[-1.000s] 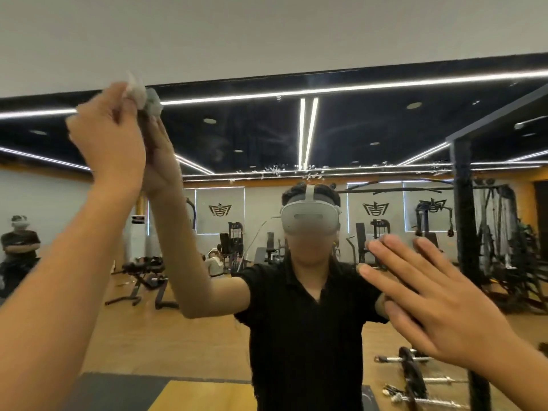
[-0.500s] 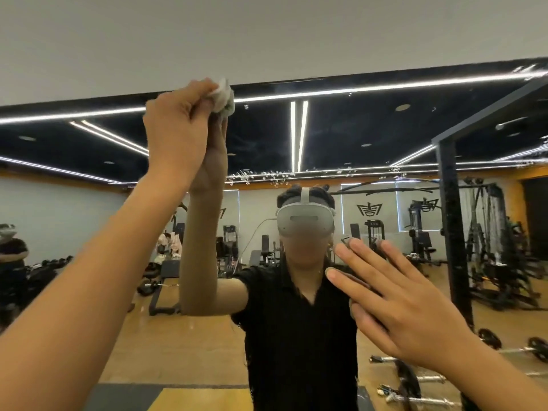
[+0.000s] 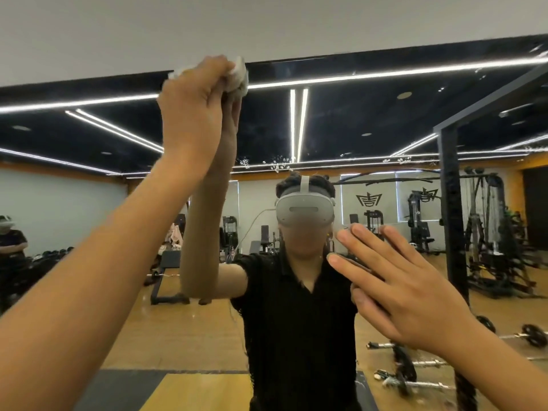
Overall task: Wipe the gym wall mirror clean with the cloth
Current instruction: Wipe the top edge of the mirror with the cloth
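Left hand (image 3: 192,114), raised high, clenches the crumpled white cloth (image 3: 238,75) against the mirror (image 3: 370,114) near its top edge — left of centre — while the right hand (image 3: 409,295) lies flat on the glass, fingers spread and straight.

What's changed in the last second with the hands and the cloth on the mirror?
The left hand, gripping the cloth, swept rightward along the top edge of the mirror, toward the centre. It kept its grip throughout. The right hand stayed flat against the mirror, fingers spread.
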{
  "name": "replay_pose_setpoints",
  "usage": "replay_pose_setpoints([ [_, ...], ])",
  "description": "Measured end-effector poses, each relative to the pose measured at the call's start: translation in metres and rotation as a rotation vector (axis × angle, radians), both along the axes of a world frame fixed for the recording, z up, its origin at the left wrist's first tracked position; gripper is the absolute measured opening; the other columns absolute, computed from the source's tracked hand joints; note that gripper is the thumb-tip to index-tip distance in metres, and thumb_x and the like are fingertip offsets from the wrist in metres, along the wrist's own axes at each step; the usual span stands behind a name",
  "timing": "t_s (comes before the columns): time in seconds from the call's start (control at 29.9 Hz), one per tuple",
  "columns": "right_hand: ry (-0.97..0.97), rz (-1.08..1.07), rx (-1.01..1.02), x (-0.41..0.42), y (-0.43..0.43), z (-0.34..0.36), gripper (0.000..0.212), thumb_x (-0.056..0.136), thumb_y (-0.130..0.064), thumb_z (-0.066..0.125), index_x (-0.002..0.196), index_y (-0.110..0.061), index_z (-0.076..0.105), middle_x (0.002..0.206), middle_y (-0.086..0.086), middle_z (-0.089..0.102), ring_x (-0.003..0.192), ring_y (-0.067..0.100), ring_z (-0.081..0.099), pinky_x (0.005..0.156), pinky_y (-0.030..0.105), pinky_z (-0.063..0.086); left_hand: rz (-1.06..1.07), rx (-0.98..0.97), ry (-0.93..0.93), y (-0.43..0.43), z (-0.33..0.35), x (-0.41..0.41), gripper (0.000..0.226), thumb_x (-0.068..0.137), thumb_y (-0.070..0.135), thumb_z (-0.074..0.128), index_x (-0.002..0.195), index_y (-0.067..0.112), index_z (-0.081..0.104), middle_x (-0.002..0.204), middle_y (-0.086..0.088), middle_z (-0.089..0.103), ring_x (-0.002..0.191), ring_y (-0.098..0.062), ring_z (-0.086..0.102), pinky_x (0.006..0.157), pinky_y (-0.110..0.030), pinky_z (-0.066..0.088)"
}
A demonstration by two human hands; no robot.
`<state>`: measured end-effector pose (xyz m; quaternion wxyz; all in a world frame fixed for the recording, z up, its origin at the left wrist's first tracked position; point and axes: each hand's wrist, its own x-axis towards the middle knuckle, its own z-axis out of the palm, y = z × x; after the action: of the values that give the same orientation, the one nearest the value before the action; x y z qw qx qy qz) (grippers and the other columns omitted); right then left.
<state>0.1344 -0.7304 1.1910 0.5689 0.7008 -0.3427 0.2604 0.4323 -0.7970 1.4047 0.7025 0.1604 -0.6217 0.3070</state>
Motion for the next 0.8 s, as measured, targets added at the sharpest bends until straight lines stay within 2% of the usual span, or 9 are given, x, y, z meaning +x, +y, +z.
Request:
replay_pose_setpoints([
  [0.1,-0.003,0.01,0.004,0.0,0.0,0.001,0.054,0.101,-0.031,0.05,0.154,-0.018,0.047,0.166,0.013,0.032,0.155,0.031,0.027,0.122,0.058,0.028,-0.059,0.014,0.0,0.001,0.011,-0.002,0.025,0.106,0.015,0.053,0.113,0.012,0.077,0.097,-0.001,0.073,0.092,-0.004,0.067,0.082,-0.004,0.043],
  [0.2,-0.003,0.007,0.002,0.0,0.0,0.0,0.055,0.101,-0.031,0.05,0.154,-0.018,0.047,0.166,0.013,0.031,0.155,0.03,0.027,0.122,0.057,0.026,-0.037,0.034,-0.02,0.0,-0.016,-0.001,0.027,0.106,0.018,0.053,0.122,0.012,0.074,0.108,-0.009,0.074,0.097,-0.015,0.069,0.085,-0.004,0.043],
  [0.3,-0.005,0.008,-0.005,0.001,0.0,0.0,0.054,0.101,-0.032,0.05,0.153,-0.018,0.048,0.166,0.013,0.032,0.155,0.03,0.027,0.123,0.057,0.026,0.016,-0.021,-0.038,-0.003,-0.061,0.001,0.028,0.108,0.018,0.055,0.13,0.01,0.07,0.109,-0.005,0.072,0.097,-0.005,0.063,0.087,-0.005,0.046],
  [0.4,-0.007,0.012,-0.011,0.001,0.0,0.0,0.054,0.101,-0.032,0.05,0.153,-0.018,0.049,0.165,0.013,0.033,0.155,0.03,0.028,0.123,0.056,0.025,0.047,-0.012,-0.035,-0.012,-0.086,0.002,0.03,0.108,0.02,0.058,0.136,0.013,0.066,0.119,-0.005,0.072,0.105,-0.009,0.065,0.098,-0.022,0.055],
  [0.47,-0.003,0.013,-0.011,0.0,0.0,0.0,0.055,0.1,-0.032,0.051,0.153,-0.018,0.048,0.166,0.013,0.033,0.155,0.03,0.027,0.124,0.056,0.025,0.08,-0.013,-0.057,-0.013,-0.071,0.006,0.03,0.109,0.021,0.056,0.136,0.014,0.066,0.123,-0.007,0.072,0.11,-0.017,0.068,0.1,-0.03,0.056],
  [0.53,-0.004,0.012,-0.012,-0.001,-0.001,0.0,0.055,0.099,-0.031,0.052,0.153,-0.019,0.048,0.166,0.012,0.033,0.155,0.029,0.028,0.124,0.056,0.025,0.091,0.004,-0.066,-0.006,-0.041,0.005,0.03,0.109,0.021,0.05,0.131,0.015,0.069,0.119,-0.005,0.074,0.107,-0.018,0.069,0.095,-0.017,0.049],
  [0.6,-0.007,0.013,-0.013,0.0,-0.001,0.0,0.055,0.099,-0.031,0.053,0.153,-0.019,0.049,0.165,0.011,0.034,0.155,0.029,0.028,0.123,0.055,0.025,0.059,0.025,-0.045,0.001,-0.006,0.001,0.032,0.105,0.019,0.049,0.127,0.017,0.072,0.114,-0.004,0.075,0.104,-0.017,0.068,0.089,-0.012,0.044],
  [0.74,-0.008,0.014,-0.005,0.0,0.0,0.0,0.055,0.099,-0.031,0.052,0.153,-0.019,0.049,0.166,0.011,0.034,0.155,0.029,0.028,0.125,0.054,0.023,-0.052,0.003,-0.025,-0.006,0.024,-0.011,0.028,0.106,0.02,0.051,0.118,0.019,0.076,0.102,-0.001,0.076,0.098,-0.01,0.072,0.09,-0.026,0.058],
  [0.8,-0.011,0.016,-0.011,0.0,0.0,0.0,0.055,0.099,-0.031,0.052,0.153,-0.019,0.049,0.165,0.011,0.034,0.155,0.029,0.028,0.125,0.053,0.022,-0.073,0.027,-0.035,-0.007,0.009,-0.014,0.029,0.105,0.02,0.051,0.121,0.018,0.075,0.101,-0.005,0.075,0.096,-0.014,0.071,0.088,-0.024,0.057],
])
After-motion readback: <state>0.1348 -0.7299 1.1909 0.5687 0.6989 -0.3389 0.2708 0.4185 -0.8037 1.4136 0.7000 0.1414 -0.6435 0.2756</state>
